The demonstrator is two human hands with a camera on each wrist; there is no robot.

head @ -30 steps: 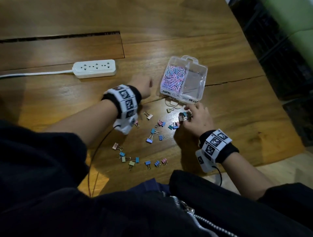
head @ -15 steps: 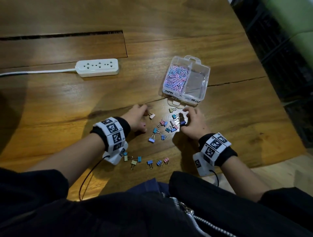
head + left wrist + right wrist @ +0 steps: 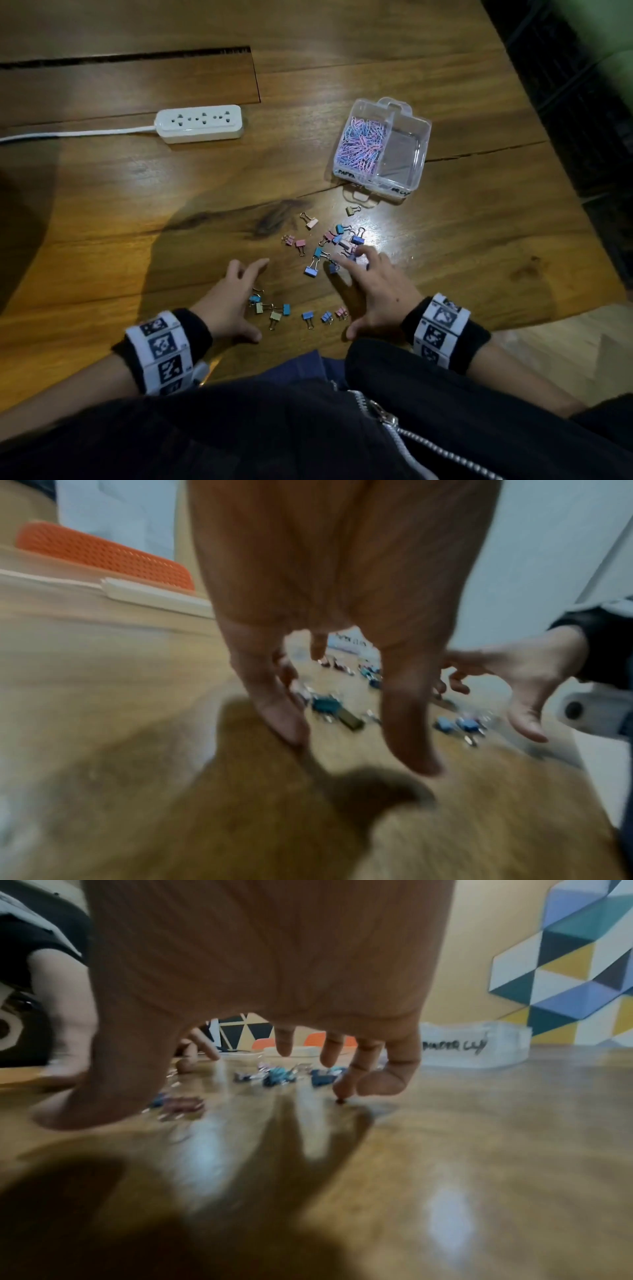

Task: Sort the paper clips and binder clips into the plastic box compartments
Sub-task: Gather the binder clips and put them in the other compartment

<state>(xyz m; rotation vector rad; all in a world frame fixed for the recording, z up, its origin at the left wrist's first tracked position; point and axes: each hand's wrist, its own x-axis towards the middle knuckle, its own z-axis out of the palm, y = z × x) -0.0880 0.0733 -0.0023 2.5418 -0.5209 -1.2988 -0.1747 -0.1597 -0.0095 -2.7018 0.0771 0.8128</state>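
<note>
A clear plastic box [image 3: 421, 150] stands on the wooden table; its left compartment is full of pink and blue paper clips [image 3: 361, 145], its right compartment looks empty. Several small coloured binder clips [image 3: 329, 245] lie scattered in front of the box, and a second row of binder clips [image 3: 284, 310] lies nearer me. My left hand [image 3: 236, 301] hovers with spread fingers just left of that near row. My right hand [image 3: 371, 287] has its fingers spread over the table, fingertips [image 3: 344, 1091] touching down by the clips. Neither hand holds anything.
A white power strip [image 3: 200, 123] with its cord lies at the back left. A long slot [image 3: 130, 58] runs across the table top behind it. The table's right edge [image 3: 582, 219] is close to the box, and my dark jacket [image 3: 308, 428] covers the near edge.
Both hands have drawn back toward me from the clips near the box. The right hand has let go of the clips it was gathering and spread its fingers.
</note>
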